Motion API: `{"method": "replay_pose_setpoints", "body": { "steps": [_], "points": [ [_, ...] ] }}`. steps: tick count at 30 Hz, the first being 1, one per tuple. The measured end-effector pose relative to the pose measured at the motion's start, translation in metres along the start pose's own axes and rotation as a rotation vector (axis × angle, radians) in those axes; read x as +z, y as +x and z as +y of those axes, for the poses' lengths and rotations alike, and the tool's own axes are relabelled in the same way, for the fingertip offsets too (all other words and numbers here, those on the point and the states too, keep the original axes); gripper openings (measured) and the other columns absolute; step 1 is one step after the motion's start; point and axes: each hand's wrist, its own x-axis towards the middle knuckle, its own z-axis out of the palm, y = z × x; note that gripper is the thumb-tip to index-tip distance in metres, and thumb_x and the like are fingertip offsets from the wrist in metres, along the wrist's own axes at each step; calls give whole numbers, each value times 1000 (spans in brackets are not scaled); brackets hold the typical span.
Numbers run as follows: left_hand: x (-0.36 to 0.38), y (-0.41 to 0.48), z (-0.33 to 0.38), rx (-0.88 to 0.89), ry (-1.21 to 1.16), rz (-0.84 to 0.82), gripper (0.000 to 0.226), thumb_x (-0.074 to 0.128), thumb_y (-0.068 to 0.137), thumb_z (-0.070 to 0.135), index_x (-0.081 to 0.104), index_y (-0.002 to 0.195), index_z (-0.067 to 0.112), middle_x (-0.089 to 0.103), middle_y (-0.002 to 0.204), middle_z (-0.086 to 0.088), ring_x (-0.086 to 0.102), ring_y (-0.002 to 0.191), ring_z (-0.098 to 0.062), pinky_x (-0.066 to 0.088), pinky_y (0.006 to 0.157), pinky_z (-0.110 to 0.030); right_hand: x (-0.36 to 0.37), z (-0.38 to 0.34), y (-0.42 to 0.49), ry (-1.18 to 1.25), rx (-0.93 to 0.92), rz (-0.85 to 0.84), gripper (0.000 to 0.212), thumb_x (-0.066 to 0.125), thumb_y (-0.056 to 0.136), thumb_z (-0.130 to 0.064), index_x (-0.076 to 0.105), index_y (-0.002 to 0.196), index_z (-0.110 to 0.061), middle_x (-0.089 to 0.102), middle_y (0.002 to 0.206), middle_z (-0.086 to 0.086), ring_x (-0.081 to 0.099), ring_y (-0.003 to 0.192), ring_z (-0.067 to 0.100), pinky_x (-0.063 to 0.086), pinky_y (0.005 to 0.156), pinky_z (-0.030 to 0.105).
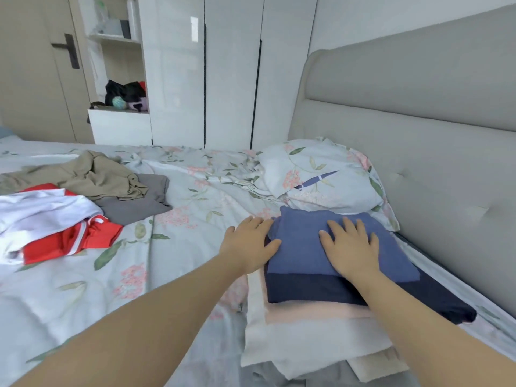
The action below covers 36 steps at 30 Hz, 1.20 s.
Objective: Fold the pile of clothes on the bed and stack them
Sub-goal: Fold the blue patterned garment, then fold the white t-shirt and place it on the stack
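A: Where did the person's hands lie?

B: The right hand (349,247) lay flat, fingers spread, on the folded mid-blue cloth garment (298,247). The left hand (250,245), fingers straight, touched its left edge. Neither gripped anything.

A: And that garment?

B: It topped a stack on the floral-sheeted bed (195,196), with a dark navy folded garment (307,289), pale pink folded cloth (307,311) and white folded cloth (307,339) beneath, just beside the floral pillow (321,174). Well apart, left, lay a crumpled khaki garment (89,174), grey garment (139,203) and red-and-white garment (69,238).
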Motion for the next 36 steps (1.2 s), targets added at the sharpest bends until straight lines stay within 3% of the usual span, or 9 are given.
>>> {"method": "replay_pose_setpoints", "body": {
  "steps": [6,9,13,18,21,25,29,32,36],
  "points": [
    [-21,-87,-89,-189,224,-25,55,32,100,41,16,150,25,6,159,3,5,146,-17,15,115,-41,17,-126,-75,48,-359,-15,73,-1,82,-56,34,143,-37,25,155,-6,11,145,21,8,114,42],
    [-16,-143,-142,-297,288,-62,55,33,99,39,16,149,25,9,159,4,6,146,-16,14,115,-41,51,-183,-112,113,-432,-188,50,20,97,-50,29,145,-38,16,158,-5,3,147,21,4,115,39],
    [-9,-210,-210,-465,260,-72,58,35,97,42,17,149,26,10,158,6,5,146,-15,10,116,-41,98,-251,-157,137,-518,-393,50,26,99,-49,19,148,-39,5,160,-3,-4,147,23,2,117,42],
    [1,-262,-276,-618,170,1,93,-6,67,64,18,149,30,7,159,5,3,147,-17,8,116,-39,138,-310,-171,129,-540,-438,52,27,98,-47,15,149,-39,6,160,-1,0,146,24,6,117,44],
    [3,-263,-308,-692,108,85,101,-11,58,66,18,149,33,4,160,5,1,147,-16,8,116,-37,156,-334,-163,77,-530,-405,53,23,99,-49,11,150,-38,4,160,-1,-1,146,25,2,116,48],
    [-5,-248,-357,-707,162,190,93,0,66,63,33,145,28,14,159,-2,10,147,-23,15,114,-43,171,-364,-145,39,-502,-351,55,18,98,-51,9,150,-37,5,160,0,-1,146,25,-1,116,48],
    [-34,-234,-406,-703,275,398,55,39,80,43,63,119,12,45,142,-18,41,131,-41,37,99,-56,186,-404,-145,70,-537,-300,55,20,98,-49,11,150,-34,6,160,6,3,146,28,4,116,47],
    [-53,-227,-436,-873,280,368,52,57,87,30,43,137,20,13,156,-17,12,143,-38,20,110,-49,194,-421,-146,95,-576,-269,55,19,98,-51,12,150,-35,5,160,2,2,146,27,6,116,45],
    [-60,-215,-468,-1088,104,191,60,39,94,55,18,146,33,-5,158,-11,-6,145,-33,11,115,-48,204,-418,-145,127,-584,-190,68,-3,85,-57,16,148,-40,8,160,-4,4,146,23,6,115,41]
  ]
}}
